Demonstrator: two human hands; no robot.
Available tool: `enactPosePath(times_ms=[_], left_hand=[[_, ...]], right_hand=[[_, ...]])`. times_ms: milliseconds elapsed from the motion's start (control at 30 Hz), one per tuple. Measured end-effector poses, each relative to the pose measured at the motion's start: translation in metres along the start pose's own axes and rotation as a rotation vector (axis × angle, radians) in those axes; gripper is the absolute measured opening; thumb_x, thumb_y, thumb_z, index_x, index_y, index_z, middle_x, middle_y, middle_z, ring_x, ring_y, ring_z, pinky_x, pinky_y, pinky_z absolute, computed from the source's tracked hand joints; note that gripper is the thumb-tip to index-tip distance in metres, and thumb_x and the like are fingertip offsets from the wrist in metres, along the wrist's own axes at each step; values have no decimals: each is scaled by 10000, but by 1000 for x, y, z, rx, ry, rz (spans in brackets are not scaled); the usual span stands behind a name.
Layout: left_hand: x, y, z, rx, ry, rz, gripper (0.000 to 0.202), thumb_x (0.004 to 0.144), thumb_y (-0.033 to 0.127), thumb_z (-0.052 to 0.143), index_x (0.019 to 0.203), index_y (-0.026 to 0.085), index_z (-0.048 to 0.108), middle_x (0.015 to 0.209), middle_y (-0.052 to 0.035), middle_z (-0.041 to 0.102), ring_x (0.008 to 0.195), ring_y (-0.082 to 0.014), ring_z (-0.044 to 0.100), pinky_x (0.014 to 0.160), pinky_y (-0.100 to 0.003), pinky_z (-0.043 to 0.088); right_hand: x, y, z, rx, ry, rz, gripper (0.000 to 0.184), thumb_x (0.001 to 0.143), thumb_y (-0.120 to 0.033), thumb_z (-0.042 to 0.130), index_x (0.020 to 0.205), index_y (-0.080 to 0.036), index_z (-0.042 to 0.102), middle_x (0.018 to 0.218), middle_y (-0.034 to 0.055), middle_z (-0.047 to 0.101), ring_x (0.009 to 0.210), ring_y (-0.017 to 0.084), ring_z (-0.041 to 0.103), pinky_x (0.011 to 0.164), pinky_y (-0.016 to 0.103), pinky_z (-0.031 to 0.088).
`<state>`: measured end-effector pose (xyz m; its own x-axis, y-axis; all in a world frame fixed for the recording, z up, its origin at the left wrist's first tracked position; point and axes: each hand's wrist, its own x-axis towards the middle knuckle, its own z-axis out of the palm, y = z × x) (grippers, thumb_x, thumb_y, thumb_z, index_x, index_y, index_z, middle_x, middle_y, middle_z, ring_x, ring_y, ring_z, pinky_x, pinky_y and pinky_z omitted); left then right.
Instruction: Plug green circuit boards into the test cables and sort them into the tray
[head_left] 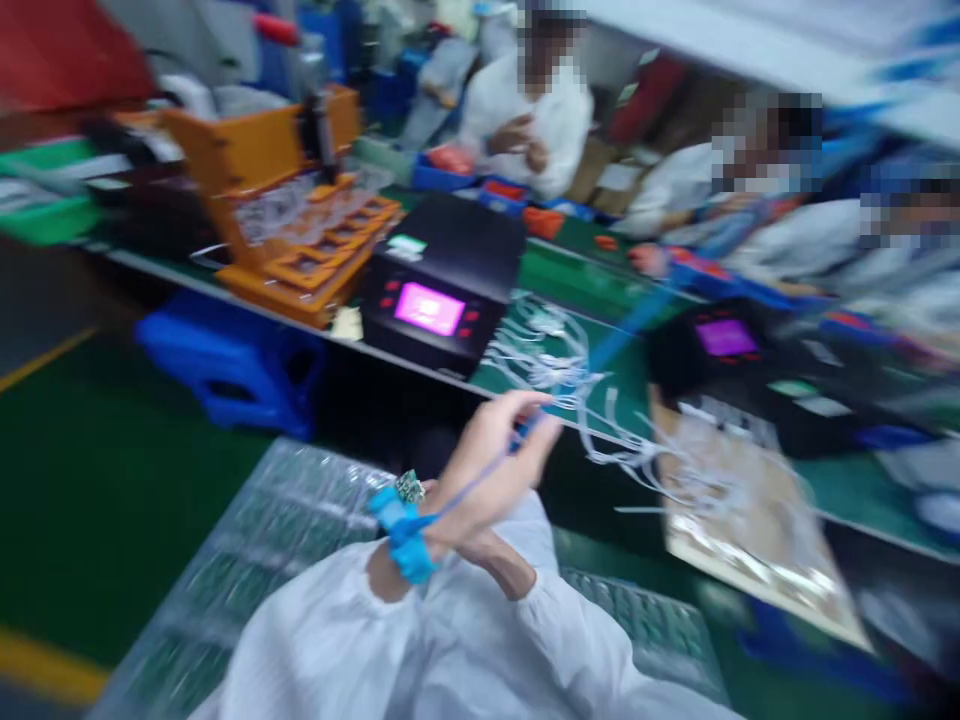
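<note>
My left hand (495, 455) is raised in the middle of the view, its fingers pinched on a blue coiled cord (615, 335). The cord runs from a blue wrist strap (405, 535) on my left wrist up towards the bench. My right hand (491, 552) lies crossed under the left wrist, reaching towards the strap; its fingers are hidden. A small green part (410, 486) shows just above the strap. Both arms are in white sleeves. The picture is smeared by motion.
Clear trays of green circuit boards (255, 540) lie below my arms. On the green bench stand two black units with purple screens (431, 308) (724, 337), an orange fixture (300, 230), loose white cables (555, 355) and a brown board (750, 520). Other people in white sit behind the bench.
</note>
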<state>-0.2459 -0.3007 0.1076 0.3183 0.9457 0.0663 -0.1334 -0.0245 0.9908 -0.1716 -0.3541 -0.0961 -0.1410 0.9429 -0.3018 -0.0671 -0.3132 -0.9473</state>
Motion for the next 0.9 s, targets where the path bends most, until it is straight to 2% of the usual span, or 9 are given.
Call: enactPosePath(times_ms=[100, 167, 267, 333, 400, 500, 633, 767, 900], left_hand=[[34, -21, 25, 33, 105, -1, 431, 907, 431, 726, 1267, 199, 674, 1270, -121, 699, 1153, -271, 668, 1050, -419, 505], [45, -39, 57, -4, 73, -53, 612, 865, 511, 766, 1356, 181, 607, 1376, -154, 648, 1234, -295, 638, 1116, -457, 464], [47, -65, 115, -88, -130, -197, 748, 769, 580, 836, 1325, 134, 606, 1323, -197, 669, 1227, -321, 648, 1114, -467, 469], [47, -78, 154, -62, -332, -232, 632, 797, 581, 811, 1204, 121, 663, 1177, -175, 725, 1116, -308, 688, 1057, -443, 505], [53, -86, 189, -8, -411, -198, 492, 884, 580, 719, 1082, 130, 697, 1039, -128, 748, 1010, -272, 700, 1001, -405, 523], [76, -89, 230, 28, -346, -151, 417, 935, 545, 656, 1012, 137, 699, 973, -99, 747, 936, -230, 692, 925, -351, 532], [124, -89, 270, -70, -243, -167, 384, 882, 498, 724, 981, 129, 688, 913, -105, 760, 844, -194, 696, 814, -306, 542], [173, -88, 296, -255, -53, -315, 363, 850, 483, 746, 899, 130, 674, 854, -110, 757, 749, -180, 705, 690, -275, 536], [190, -87, 308, -380, -8, -479, 243, 843, 371, 716, 798, 139, 661, 817, -119, 742, 740, -189, 709, 667, -274, 535]], right_hand=[[-40, -57, -74, 190, 149, -110, 453, 845, -625, 737, 1084, -242, 703, 957, 40, 742, 950, 217, 704, 920, 397, 563], [-67, -81, -111, 341, 277, -207, 424, 895, -561, 721, 1162, -234, 691, 1047, 60, 754, 985, 214, 716, 954, 392, 557], [-94, -95, -152, 481, 460, -300, 440, 857, -515, 782, 1191, -241, 696, 1136, 72, 760, 1040, 226, 723, 950, 383, 575], [-100, -96, -173, 535, 541, -304, 499, 809, -532, 822, 1200, -245, 703, 1183, 85, 759, 1070, 240, 724, 936, 381, 589], [-96, -97, -193, 559, 609, -284, 578, 772, -582, 832, 1221, -241, 703, 1218, 102, 755, 1092, 258, 726, 915, 381, 603], [-81, -102, -220, 557, 734, -261, 684, 781, -656, 778, 1299, -223, 669, 1257, 128, 744, 1125, 281, 726, 902, 392, 617], [-53, -117, -249, 495, 928, -286, 721, 874, -647, 674, 1440, -216, 559, 1331, 147, 707, 1223, 288, 693, 976, 418, 605], [-31, -139, -269, 314, 1006, -349, 680, 900, -603, 683, 1448, -221, 561, 1462, 161, 623, 1343, 317, 617, 1109, 483, 538], [-29, -157, -286, 247, 1038, -271, 770, 819, -655, 756, 1437, -223, 599, 1423, 179, 652, 1282, 369, 656, 1104, 559, 538]])
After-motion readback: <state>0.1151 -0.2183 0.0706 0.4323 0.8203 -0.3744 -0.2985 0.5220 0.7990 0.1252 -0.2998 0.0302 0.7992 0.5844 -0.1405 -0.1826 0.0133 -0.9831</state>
